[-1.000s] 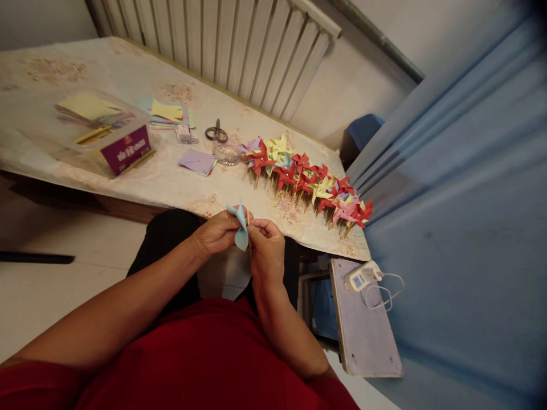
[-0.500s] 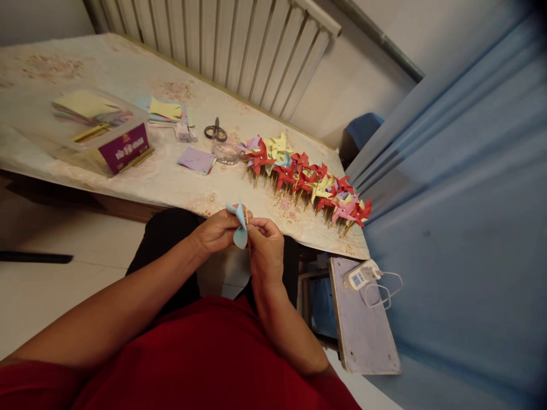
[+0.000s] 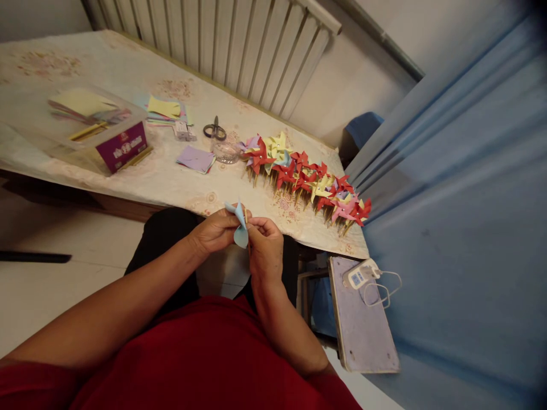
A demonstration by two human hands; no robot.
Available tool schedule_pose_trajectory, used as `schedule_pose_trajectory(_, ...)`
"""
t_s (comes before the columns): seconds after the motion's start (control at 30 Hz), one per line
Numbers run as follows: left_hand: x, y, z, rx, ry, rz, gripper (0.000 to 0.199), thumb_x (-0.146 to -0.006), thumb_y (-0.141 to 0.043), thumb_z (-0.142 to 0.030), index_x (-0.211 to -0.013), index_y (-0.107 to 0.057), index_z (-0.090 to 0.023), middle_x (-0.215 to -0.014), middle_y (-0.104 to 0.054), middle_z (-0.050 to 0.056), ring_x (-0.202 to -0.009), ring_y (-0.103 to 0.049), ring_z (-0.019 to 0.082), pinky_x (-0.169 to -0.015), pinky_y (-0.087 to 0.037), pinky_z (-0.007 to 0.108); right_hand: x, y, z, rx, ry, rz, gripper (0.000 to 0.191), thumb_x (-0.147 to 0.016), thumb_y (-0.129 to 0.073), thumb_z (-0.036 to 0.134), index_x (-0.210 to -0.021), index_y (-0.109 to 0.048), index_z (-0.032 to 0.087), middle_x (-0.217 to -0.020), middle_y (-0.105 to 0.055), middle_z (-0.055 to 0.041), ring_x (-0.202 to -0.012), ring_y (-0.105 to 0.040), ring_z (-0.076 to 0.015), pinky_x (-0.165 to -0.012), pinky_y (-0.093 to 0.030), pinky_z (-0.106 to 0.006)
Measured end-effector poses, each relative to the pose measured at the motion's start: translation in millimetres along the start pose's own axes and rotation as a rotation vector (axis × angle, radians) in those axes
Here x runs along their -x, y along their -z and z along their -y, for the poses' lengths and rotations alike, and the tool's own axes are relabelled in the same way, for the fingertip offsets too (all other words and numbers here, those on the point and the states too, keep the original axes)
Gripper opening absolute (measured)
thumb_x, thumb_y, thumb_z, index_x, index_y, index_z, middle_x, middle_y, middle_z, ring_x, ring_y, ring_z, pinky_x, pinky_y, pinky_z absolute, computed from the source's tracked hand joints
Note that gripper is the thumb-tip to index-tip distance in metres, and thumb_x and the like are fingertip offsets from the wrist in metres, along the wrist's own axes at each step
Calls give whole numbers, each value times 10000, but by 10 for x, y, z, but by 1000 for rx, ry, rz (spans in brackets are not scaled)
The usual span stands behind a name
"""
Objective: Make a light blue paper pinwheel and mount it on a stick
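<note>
Over my lap, just off the table's front edge, my left hand (image 3: pixel 219 229) pinches a light blue paper pinwheel (image 3: pixel 240 236). My right hand (image 3: pixel 267 242) is closed on a thin wooden stick (image 3: pixel 247 217) right beside the pinwheel's paper. The fingertips of both hands nearly meet there, and where paper and stick join is too small to make out. Several finished pinwheels (image 3: pixel 304 181) in red, yellow, pink and purple stand in rows at the table's right part.
On the floral tablecloth (image 3: pixel 162 185) are a clear box (image 3: pixel 88 134) of paper and sticks, purple paper sheets (image 3: pixel 196 159), scissors (image 3: pixel 215 130), a clear dish (image 3: pixel 226 152), and yellow-topped paper (image 3: pixel 163 107). A stool (image 3: pixel 367 336) holds a white power strip (image 3: pixel 361 276).
</note>
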State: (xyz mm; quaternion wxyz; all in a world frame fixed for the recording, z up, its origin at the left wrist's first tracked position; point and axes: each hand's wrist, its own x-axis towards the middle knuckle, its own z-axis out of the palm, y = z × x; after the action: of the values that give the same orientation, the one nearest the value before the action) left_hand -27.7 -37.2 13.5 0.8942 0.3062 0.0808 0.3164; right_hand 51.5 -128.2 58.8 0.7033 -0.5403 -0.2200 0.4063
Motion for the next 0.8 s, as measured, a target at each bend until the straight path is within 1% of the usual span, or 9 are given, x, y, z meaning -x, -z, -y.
schedule_pose_trajectory(0.33,12,-15,-10,27,2,7,244,-627,-908,-167,-682,-672,-135,-705,-633,6,-673,-638,123,-679,-525,238,20,-4,7,35,3,-5,183,-633,-763,294,-757,-659,210,-663,-657,47,-593,-563,-113,-624,-475,-255)
schedule_pose_trajectory(0.43,14,-14,-11,34,4,3,258,-615,-911,-159,-667,-660,-135,-701,-635,3,-675,-642,127,-689,-530,247,14,-3,1,49,10,-8,183,-633,-763,300,-757,-664,209,-667,-662,43,-604,-570,-118,-625,-480,-257)
schedule_pose_trajectory(0.63,18,-9,-12,44,16,-13,267,-612,-915,-152,-676,-657,-133,-704,-647,-1,-662,-645,125,-672,-529,243,18,-10,2,14,6,4,171,-630,-755,269,-762,-667,206,-650,-653,57,-585,-562,-107,-628,-478,-252)
schedule_pose_trajectory(0.8,32,-33,-17,55,11,-23,280,-593,-928,-149,-692,-668,-127,-715,-671,12,-697,-674,141,-723,-549,253,24,-14,5,25,10,3,159,-630,-743,261,-760,-672,206,-684,-674,42,-621,-582,-120,-638,-486,-259)
